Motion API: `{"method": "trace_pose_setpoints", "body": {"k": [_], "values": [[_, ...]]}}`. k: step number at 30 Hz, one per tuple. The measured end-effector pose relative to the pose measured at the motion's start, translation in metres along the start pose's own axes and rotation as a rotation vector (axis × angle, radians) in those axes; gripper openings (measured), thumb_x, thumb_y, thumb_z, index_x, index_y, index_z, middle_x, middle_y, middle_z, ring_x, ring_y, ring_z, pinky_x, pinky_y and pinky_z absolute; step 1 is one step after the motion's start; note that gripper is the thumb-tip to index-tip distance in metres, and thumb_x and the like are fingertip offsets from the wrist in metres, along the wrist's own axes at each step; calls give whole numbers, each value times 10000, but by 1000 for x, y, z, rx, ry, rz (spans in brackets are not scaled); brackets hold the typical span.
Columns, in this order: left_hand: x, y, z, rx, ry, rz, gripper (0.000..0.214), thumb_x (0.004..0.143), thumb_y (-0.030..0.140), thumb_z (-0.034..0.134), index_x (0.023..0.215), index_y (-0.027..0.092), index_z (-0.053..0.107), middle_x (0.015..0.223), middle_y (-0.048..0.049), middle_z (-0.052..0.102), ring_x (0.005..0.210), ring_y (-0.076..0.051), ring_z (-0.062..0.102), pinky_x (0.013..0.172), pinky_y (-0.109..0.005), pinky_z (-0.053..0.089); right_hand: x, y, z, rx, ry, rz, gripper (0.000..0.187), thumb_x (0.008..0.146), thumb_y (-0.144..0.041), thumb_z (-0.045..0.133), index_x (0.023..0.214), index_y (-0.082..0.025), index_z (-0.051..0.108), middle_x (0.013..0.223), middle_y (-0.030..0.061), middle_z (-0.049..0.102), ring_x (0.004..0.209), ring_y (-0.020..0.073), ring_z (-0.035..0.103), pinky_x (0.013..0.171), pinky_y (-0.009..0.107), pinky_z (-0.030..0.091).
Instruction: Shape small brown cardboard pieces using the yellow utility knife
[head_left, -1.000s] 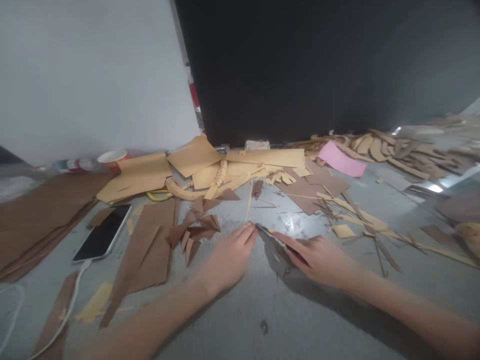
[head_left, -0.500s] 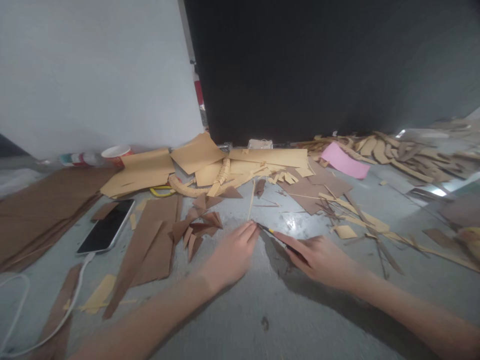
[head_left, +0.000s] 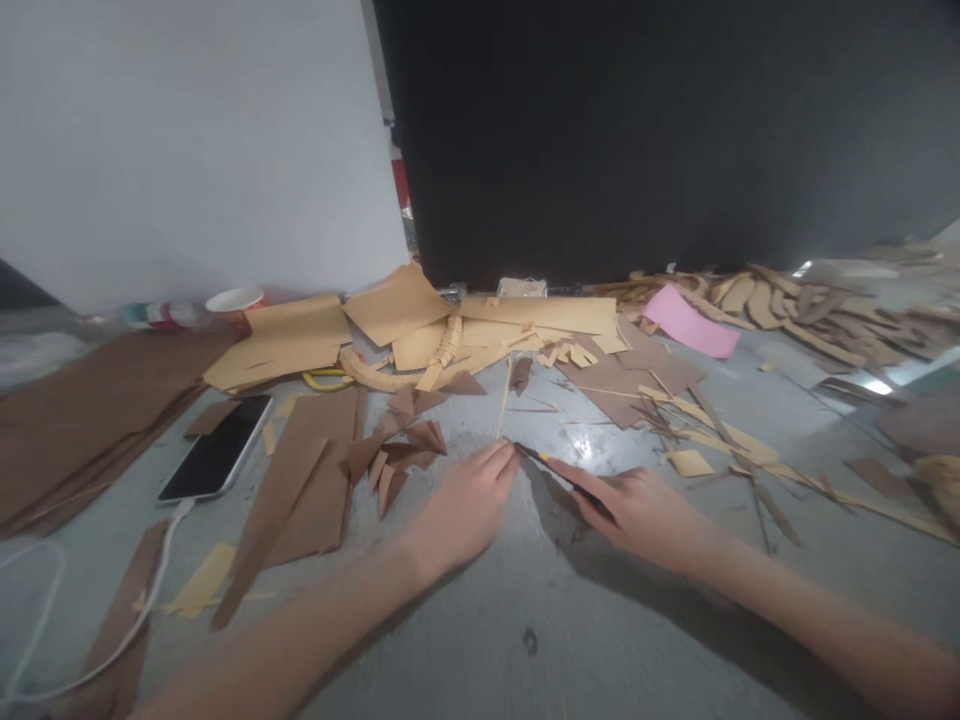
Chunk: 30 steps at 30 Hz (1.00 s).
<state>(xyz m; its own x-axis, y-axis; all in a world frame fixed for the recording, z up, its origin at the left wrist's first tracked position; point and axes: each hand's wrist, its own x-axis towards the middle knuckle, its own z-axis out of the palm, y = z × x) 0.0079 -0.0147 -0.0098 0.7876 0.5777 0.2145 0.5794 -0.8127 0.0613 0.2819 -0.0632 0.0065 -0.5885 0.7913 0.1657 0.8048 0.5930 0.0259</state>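
My left hand (head_left: 469, 505) is closed in a pinch at the middle of the table. A thin pale strip (head_left: 503, 400) runs away from its fingertips toward the back. My right hand (head_left: 649, 515) grips a slim black tool (head_left: 540, 460) with a yellow mark; too little shows to tell its kind. The tool's dark tip meets my left fingertips, which partly hide the contact. Folded brown paper pieces (head_left: 405, 450) lie to the left of my left hand.
A phone (head_left: 217, 450) with a white cable lies left, beside brown sheets (head_left: 315, 490). Tan sheets (head_left: 292, 340), a paper cup (head_left: 236, 305) and a curved wrapped piece (head_left: 382, 378) sit behind. Pink paper (head_left: 691, 322), scraps and a heap of curved strips (head_left: 810, 310) occupy the right.
Both hands stay almost in place, with the tool's tip still at my left fingertips. The view has shifted very slightly.
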Motion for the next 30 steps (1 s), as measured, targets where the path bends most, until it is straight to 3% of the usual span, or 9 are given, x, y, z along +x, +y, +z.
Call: {"method": "trace_pose_setpoints", "body": {"k": [18, 23, 30], "values": [[-2, -2, 2, -37, 6, -16, 644, 844, -33, 407, 1469, 52, 535, 1532, -209, 594, 1490, -279, 522, 1233, -442, 456, -4, -2, 3, 105, 0, -15, 512, 1102, -247, 403, 1599, -140, 462, 682, 31, 757, 507, 162, 660, 517, 291, 345], [-3, -2, 4, -27, -4, -2, 617, 853, -27, 415, 1457, -16, 536, 1532, -251, 579, 1483, -313, 524, 1243, -454, 445, -4, -2, 5, 115, -11, 0, 509, 1106, -254, 409, 1602, -147, 454, 714, 29, 773, 525, 167, 678, 524, 296, 353], [-3, -2, 4, -59, -2, -17, 661, 847, -27, 402, 1495, 39, 515, 1546, -227, 575, 1518, -282, 484, 1243, -467, 442, -4, -2, 4, 134, -19, 2, 514, 1103, -246, 414, 1606, -157, 465, 716, 53, 775, 537, 190, 690, 524, 291, 378]]}}
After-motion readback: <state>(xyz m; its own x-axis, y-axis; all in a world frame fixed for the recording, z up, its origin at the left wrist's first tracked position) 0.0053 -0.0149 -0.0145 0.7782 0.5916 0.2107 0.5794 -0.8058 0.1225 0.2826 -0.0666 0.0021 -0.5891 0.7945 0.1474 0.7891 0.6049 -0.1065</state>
